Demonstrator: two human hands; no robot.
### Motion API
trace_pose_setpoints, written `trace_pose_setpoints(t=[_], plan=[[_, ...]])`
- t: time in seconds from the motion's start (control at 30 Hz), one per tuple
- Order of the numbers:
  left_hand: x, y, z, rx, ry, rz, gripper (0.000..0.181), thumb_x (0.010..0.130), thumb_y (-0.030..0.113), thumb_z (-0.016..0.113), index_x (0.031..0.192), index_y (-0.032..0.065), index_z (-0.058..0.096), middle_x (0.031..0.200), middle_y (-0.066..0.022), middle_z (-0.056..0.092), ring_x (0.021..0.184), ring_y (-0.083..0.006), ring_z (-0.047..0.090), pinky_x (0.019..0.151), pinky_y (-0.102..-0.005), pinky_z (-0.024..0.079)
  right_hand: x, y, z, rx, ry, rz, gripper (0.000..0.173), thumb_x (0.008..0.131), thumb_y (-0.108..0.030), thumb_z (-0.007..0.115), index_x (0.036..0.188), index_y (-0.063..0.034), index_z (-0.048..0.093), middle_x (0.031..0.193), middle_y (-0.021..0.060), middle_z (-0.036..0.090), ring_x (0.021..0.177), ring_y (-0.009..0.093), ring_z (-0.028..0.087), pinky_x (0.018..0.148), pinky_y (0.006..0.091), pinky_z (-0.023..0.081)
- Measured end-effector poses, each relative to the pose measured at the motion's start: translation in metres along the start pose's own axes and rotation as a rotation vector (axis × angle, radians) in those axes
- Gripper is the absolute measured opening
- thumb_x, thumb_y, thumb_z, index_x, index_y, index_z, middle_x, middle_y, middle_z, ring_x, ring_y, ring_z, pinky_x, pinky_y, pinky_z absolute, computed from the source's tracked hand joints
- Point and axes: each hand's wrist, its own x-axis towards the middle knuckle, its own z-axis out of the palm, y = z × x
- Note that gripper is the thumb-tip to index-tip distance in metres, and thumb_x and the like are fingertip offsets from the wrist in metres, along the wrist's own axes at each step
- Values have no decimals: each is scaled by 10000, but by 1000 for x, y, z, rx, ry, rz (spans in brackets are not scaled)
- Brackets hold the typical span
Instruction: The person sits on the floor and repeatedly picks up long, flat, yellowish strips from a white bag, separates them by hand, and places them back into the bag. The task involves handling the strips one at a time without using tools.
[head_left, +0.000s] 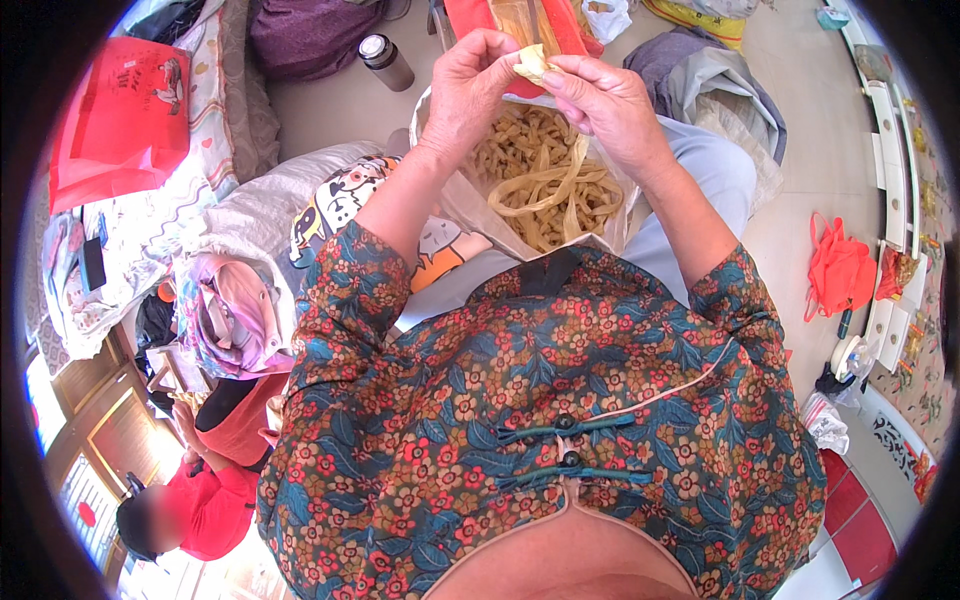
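Note:
My left hand (471, 94) and my right hand (615, 109) meet at the top of the view. Between them, pinched by the thumbs and fingertips of both, is a folded pale-yellow strip (534, 64) that looks like dried plant husk. Below the hands, an open white sack (469, 196) stands between my legs. Inside it lies a heap of tan plaited husk-like cord (536, 161), with a flatter loop of cord (555, 201) on top. My forearms partly hide the sack's rim.
Beyond my hands is a wooden piece (517, 22) with red cloth (469, 19). A dark lidded bottle (387, 63) stands on the floor at left. Grey bags (705, 75) lie at right. A person in red (217, 510) sits at lower left, near a cloth bundle (232, 315).

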Motion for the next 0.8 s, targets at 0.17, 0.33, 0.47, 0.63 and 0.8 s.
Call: trace_pose_setpoints(t=[0.17, 0.33, 0.47, 0.63, 0.8], plan=[[-1, 8, 8, -27, -12, -132, 96, 891, 101, 578, 914, 10, 599, 816, -6, 629, 728, -55, 574, 656, -190, 464, -4, 5, -3, 387, -117, 129, 254, 892, -253, 592, 994, -25, 638, 627, -47, 479, 526, 19, 388, 457, 176, 309], [-2, 10, 9, 6, -13, -205, 116, 907, 115, 557, 948, 20, 607, 787, 10, 622, 707, -42, 564, 614, -174, 434, 0, 5, -4, 209, -87, 162, 231, 907, -236, 564, 1008, -32, 606, 643, -41, 487, 503, 12, 372, 445, 157, 307], [0, 22, 15, 0, -23, -170, 115, 907, 106, 556, 964, 18, 601, 766, -3, 624, 683, -52, 573, 603, -174, 438, 9, 8, -1, 72, 63, -22, 238, 907, -238, 565, 1030, -37, 600, 657, -34, 509, 501, 5, 390, 430, 141, 309], [0, 13, 14, 81, 11, -97, 107, 903, 91, 559, 952, 9, 608, 730, -18, 626, 663, -62, 578, 607, -187, 462, 10, 7, 2, 138, 70, 100, 258, 907, -259, 563, 1042, -40, 543, 633, -34, 483, 464, 6, 357, 397, 152, 270], [5, 18, 4, 235, 33, 25, 106, 889, 96, 584, 913, 1, 626, 707, -14, 622, 650, -62, 572, 603, -189, 468, 7, -5, -31, 422, 73, 245, 253, 932, -314, 508, 991, -68, 513, 578, -65, 388, 442, 2, 287, 392, 158, 206]])
